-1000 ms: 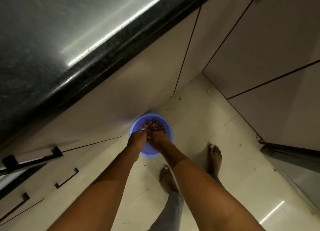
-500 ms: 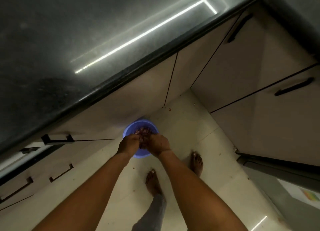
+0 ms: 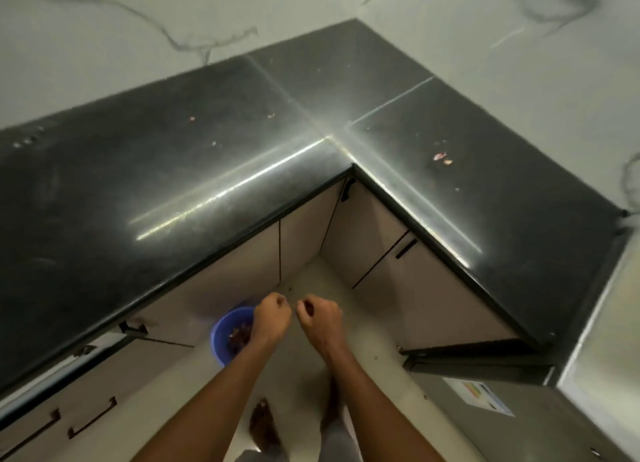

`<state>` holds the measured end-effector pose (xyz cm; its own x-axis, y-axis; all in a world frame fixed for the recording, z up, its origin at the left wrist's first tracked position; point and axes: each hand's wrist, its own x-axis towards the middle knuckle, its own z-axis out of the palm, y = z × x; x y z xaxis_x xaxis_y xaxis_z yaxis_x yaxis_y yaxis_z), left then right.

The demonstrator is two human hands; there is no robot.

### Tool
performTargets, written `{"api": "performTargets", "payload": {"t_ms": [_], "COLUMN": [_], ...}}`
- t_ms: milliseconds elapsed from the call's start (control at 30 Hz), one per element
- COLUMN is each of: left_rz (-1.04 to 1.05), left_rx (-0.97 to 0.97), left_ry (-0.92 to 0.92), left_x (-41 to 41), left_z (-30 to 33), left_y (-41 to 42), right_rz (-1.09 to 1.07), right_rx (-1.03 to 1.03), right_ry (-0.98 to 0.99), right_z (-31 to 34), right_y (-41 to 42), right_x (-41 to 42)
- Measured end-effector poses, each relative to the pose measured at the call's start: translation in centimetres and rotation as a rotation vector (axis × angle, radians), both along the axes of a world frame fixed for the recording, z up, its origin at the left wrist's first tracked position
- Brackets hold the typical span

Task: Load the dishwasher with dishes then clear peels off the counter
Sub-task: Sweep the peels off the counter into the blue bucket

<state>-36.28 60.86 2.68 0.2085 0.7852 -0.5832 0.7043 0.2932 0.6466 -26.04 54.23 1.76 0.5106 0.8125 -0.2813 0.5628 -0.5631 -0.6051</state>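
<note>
My left hand [image 3: 272,314] and my right hand [image 3: 318,317] hang side by side above the floor, both with fingers curled into loose fists and nothing visible in them. Just below and left of my left hand stands a blue plastic tub [image 3: 221,337] on the floor, with reddish peels [image 3: 239,335] inside. On the black L-shaped counter [image 3: 173,191] a few small peel scraps lie: a pinkish pair [image 3: 440,158] on the right arm and tiny bits [image 3: 192,118] on the left arm.
Beige cabinet doors with black handles [image 3: 406,248] run below the counter on both sides of the corner. A dark panel [image 3: 478,361] and a steel appliance front with a label [image 3: 479,397] sit at lower right. My bare feet [image 3: 263,423] stand on pale tiles.
Both hands have lifted out of the blue tub and parted, fingers curled. My head has risen, so the whole counter corner has come into view.
</note>
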Motion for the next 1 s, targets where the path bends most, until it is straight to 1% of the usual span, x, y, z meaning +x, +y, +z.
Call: {"api": "performTargets", "payload": {"t_ms": [133,233,433,533,633,800,900,1000], "left_rz": [-0.166,-0.274,-0.408,-0.456,-0.488,-0.498,-0.455,-0.457], "left_rx": [0.120,0.223,0.331,0.386,0.414,0.492,0.472,0.443], "left_ry": [-0.088,-0.171,-0.285,-0.315,-0.336,-0.341,-0.348,-0.353], "left_x": [4.6,8.8,17.5,22.0,26.6,33.4,36.9,38.1], "left_z": [5.4,8.9,14.7,17.0,18.5,19.4,19.0,18.8], "left_y": [-2.1,-3.0,-3.0,-2.4,-1.8,-0.7,0.4,1.2], "right_rz": [-0.117,-0.188,-0.304,-0.325,-0.306,-0.274,-0.238,-0.217], "right_rx": [0.104,0.169,0.259,0.320,0.361,0.364,0.328,0.297], "right_ry": [-0.028,-0.086,-0.191,-0.243,-0.288,-0.309,-0.305,-0.297], "right_z": [6.2,10.1,16.2,18.4,19.9,20.8,20.7,20.1], "right_y": [-2.6,-3.7,-3.7,-3.4,-3.0,-1.9,-1.2,-0.6], "right_x": [5.0,9.6,18.3,22.4,26.6,33.4,36.8,38.8]}}
